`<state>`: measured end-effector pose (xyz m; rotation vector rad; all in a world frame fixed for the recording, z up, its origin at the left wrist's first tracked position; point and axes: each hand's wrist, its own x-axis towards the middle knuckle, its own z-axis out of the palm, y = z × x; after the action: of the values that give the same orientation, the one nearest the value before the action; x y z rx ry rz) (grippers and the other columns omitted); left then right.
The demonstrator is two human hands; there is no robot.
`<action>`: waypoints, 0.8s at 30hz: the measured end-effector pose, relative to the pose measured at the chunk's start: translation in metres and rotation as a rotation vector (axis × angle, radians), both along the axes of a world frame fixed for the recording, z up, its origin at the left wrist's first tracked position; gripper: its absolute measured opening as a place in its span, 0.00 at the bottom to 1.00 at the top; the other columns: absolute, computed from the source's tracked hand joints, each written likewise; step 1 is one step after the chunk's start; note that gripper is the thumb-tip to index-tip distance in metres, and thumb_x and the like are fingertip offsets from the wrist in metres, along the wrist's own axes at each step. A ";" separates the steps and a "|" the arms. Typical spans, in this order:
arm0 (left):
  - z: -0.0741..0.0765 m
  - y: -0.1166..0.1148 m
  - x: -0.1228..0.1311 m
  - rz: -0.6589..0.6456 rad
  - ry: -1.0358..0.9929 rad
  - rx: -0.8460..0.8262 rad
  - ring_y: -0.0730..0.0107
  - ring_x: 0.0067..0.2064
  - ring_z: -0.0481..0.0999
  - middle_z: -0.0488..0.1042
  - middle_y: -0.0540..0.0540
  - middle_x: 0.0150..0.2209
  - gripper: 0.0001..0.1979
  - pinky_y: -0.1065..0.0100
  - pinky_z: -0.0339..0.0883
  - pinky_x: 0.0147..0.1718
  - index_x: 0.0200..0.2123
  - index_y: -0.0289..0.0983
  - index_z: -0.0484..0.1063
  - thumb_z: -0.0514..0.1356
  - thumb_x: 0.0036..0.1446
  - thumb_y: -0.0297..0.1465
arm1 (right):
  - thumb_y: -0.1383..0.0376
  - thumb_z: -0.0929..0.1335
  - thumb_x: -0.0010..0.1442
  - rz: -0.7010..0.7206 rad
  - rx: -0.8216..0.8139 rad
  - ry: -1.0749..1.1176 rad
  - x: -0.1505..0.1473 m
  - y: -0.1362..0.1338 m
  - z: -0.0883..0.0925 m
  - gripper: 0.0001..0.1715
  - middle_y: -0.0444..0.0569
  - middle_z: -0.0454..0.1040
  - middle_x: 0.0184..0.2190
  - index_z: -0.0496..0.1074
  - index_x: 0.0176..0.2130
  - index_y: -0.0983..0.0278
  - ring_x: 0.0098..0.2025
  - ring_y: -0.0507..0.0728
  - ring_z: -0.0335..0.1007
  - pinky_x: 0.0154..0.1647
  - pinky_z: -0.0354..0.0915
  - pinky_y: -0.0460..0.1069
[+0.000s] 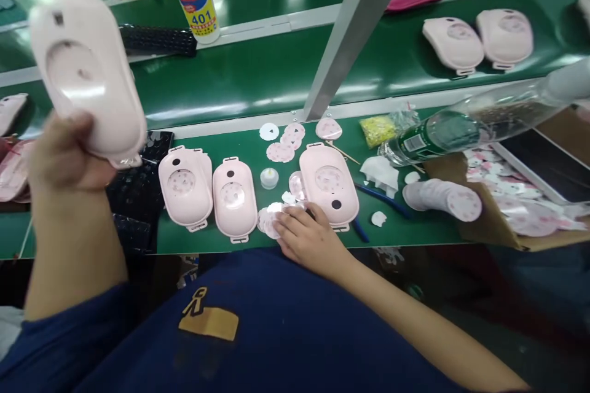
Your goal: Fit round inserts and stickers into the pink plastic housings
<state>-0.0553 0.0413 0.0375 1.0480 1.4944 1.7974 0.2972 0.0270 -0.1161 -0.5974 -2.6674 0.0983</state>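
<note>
My left hand (74,147) is raised at the left and grips a pale pink plastic casing (85,67) by its lower edge. The casing is oval, with a round recess and a small dark slot. At the bench edge my right hand (306,233) rests low, its fingers bent over a few thin round printed discs (271,221); whether it pinches one I cannot tell. Beside that hand lies another pink casing (329,187) with a black dot. Two more, a left casing (185,187) and a middle casing (235,199), lie left of it, with a small white round pot (269,178) between.
A glue bottle (196,3) stands behind. Blue-handled pliers (385,201), a stack of discs (445,198), a clear plastic bottle (465,120) and a cardboard box (511,242) are at the right. A metal post (350,31) rises from the bench's back edge before green belts (221,89).
</note>
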 end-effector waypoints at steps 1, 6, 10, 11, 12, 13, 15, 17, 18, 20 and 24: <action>-0.007 -0.018 0.019 -0.061 -0.047 -0.041 0.48 0.66 0.62 0.78 0.51 0.51 0.37 0.46 0.56 0.66 0.51 0.42 0.71 0.73 0.34 0.37 | 0.66 0.66 0.65 0.023 0.018 0.005 -0.001 0.001 0.000 0.12 0.50 0.81 0.44 0.77 0.46 0.64 0.50 0.60 0.70 0.59 0.52 0.59; -0.064 -0.073 0.087 -0.090 -0.401 -0.254 0.39 0.63 0.67 0.77 0.42 0.53 0.41 0.44 0.66 0.59 0.56 0.44 0.70 0.76 0.34 0.34 | 0.71 0.63 0.66 0.092 0.127 0.043 -0.009 0.001 -0.003 0.12 0.51 0.81 0.40 0.77 0.41 0.66 0.46 0.58 0.72 0.55 0.59 0.56; -0.083 -0.081 0.114 -0.178 -0.541 -0.277 0.39 0.61 0.70 0.77 0.38 0.53 0.45 0.45 0.67 0.57 0.59 0.42 0.67 0.76 0.33 0.34 | 0.73 0.66 0.64 0.141 0.123 0.028 -0.013 -0.005 -0.010 0.11 0.52 0.81 0.42 0.78 0.40 0.66 0.46 0.59 0.72 0.52 0.61 0.56; -0.083 -0.082 0.118 -0.186 -0.570 -0.259 0.39 0.61 0.70 0.77 0.38 0.53 0.45 0.45 0.67 0.57 0.59 0.42 0.67 0.75 0.34 0.35 | 0.73 0.66 0.64 0.141 0.096 0.011 -0.012 -0.005 -0.009 0.11 0.52 0.81 0.44 0.78 0.40 0.65 0.48 0.59 0.72 0.53 0.62 0.57; -0.082 -0.083 0.122 -0.190 -0.602 -0.240 0.39 0.60 0.70 0.76 0.39 0.53 0.43 0.45 0.67 0.58 0.59 0.42 0.68 0.74 0.36 0.36 | 0.72 0.67 0.63 0.135 0.060 -0.005 -0.010 -0.005 -0.005 0.11 0.51 0.81 0.46 0.79 0.41 0.64 0.49 0.60 0.72 0.53 0.62 0.58; -0.081 -0.085 0.125 -0.189 -0.634 -0.223 0.39 0.60 0.70 0.76 0.39 0.54 0.42 0.45 0.67 0.58 0.59 0.42 0.68 0.73 0.37 0.37 | 0.72 0.67 0.63 0.127 0.018 -0.008 -0.007 -0.004 0.000 0.11 0.50 0.80 0.49 0.79 0.41 0.62 0.50 0.61 0.72 0.55 0.62 0.59; -0.082 -0.088 0.130 -0.182 -0.681 -0.214 0.40 0.60 0.70 0.77 0.40 0.53 0.40 0.45 0.66 0.58 0.59 0.42 0.68 0.71 0.39 0.37 | 0.71 0.67 0.64 0.124 -0.060 0.077 0.000 -0.001 0.019 0.11 0.50 0.79 0.51 0.78 0.43 0.61 0.51 0.60 0.72 0.55 0.62 0.60; -0.085 -0.091 0.135 -0.188 -0.698 -0.227 0.40 0.60 0.70 0.77 0.40 0.53 0.40 0.46 0.65 0.59 0.60 0.41 0.68 0.70 0.40 0.35 | 0.71 0.67 0.64 0.150 -0.104 0.264 0.005 0.002 0.045 0.14 0.50 0.79 0.48 0.76 0.47 0.60 0.47 0.58 0.73 0.51 0.65 0.57; -0.088 -0.093 0.139 -0.205 -0.702 -0.234 0.41 0.60 0.70 0.77 0.40 0.53 0.40 0.46 0.65 0.59 0.60 0.41 0.67 0.70 0.40 0.34 | 0.72 0.67 0.63 0.167 -0.100 0.355 0.006 0.003 0.058 0.18 0.50 0.79 0.45 0.75 0.51 0.59 0.45 0.57 0.73 0.49 0.67 0.55; -0.092 -0.095 0.146 -0.265 -0.713 -0.237 0.42 0.60 0.70 0.77 0.40 0.53 0.40 0.48 0.63 0.61 0.61 0.40 0.66 0.70 0.41 0.33 | 0.72 0.67 0.62 0.163 -0.015 0.449 0.004 0.003 0.081 0.24 0.48 0.80 0.42 0.71 0.56 0.56 0.44 0.56 0.72 0.47 0.66 0.54; -0.091 -0.100 0.156 -0.372 -0.744 -0.213 0.43 0.63 0.68 0.75 0.41 0.57 0.40 0.49 0.61 0.63 0.61 0.41 0.66 0.71 0.43 0.35 | 0.63 0.67 0.65 0.085 0.228 0.276 -0.015 -0.003 0.094 0.18 0.43 0.79 0.50 0.73 0.55 0.53 0.53 0.59 0.71 0.63 0.54 0.60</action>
<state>0.1006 -0.0589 -0.0533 0.4259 0.9277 1.4775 0.2818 0.0243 -0.0221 -0.3677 -2.3917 -0.0919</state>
